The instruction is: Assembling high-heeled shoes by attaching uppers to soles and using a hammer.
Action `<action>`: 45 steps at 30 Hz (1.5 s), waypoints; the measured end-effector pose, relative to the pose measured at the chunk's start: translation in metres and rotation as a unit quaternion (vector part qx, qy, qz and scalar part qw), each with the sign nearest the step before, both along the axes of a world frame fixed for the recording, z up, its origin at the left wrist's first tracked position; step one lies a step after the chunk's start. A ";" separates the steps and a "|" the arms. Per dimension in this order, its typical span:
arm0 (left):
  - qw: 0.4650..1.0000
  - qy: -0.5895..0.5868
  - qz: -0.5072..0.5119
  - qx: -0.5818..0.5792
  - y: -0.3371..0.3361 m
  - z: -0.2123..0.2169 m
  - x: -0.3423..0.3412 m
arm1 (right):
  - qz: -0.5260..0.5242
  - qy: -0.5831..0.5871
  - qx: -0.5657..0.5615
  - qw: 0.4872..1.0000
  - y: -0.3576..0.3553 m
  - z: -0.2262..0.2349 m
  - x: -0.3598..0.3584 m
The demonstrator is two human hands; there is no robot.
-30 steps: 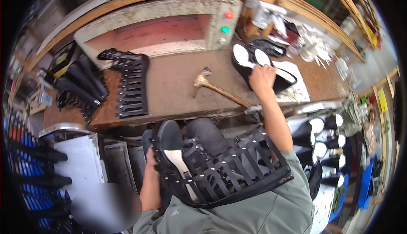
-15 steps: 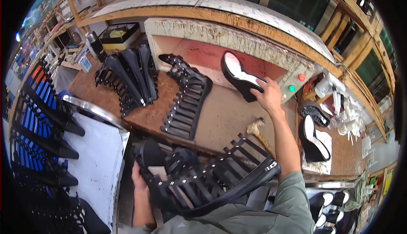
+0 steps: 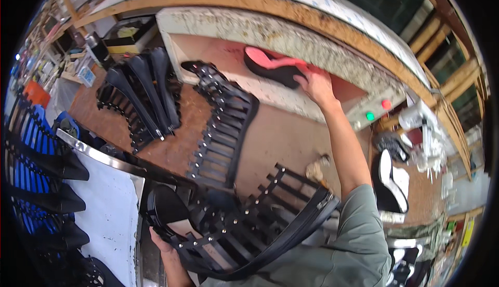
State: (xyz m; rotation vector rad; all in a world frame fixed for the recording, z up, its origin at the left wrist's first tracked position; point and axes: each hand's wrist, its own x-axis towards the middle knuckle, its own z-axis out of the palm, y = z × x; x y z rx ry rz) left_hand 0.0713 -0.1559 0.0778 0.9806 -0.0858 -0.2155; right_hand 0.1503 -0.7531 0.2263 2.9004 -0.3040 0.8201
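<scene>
My right hand (image 3: pixel 315 85) reaches forward and grips the heel end of a black wedge shoe sole (image 3: pixel 278 75). The sole is inside the mouth of a cream, paint-worn box (image 3: pixel 291 40), and its upper face glows pink in the light there. Near my body, my left hand (image 3: pixel 162 241) is closed on a black strappy boot upper (image 3: pixel 244 235) at its foot end. The boot's strapped shaft lies sideways across my front, its zipped edge toward my right arm. My left fingers are partly hidden behind the boot.
Another strappy boot (image 3: pixel 223 131) and several black boot uppers (image 3: pixel 143 92) lie on the brown bench. A hammer (image 3: pixel 316 168) rests behind my right forearm. To the right are another wedge sole (image 3: pixel 390 183) and a green light (image 3: pixel 370 116). Boots line the left rack (image 3: pixel 109 209).
My right hand has carried the wedge sole forward and left into the box, where its white face turns pink. The boot stays in my left hand while the view shifts somewhat.
</scene>
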 end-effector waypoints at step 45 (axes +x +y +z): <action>0.948 0.021 -0.314 -0.042 -0.064 0.170 -0.128 | 0.440 0.011 0.721 0.535 0.342 0.076 -0.266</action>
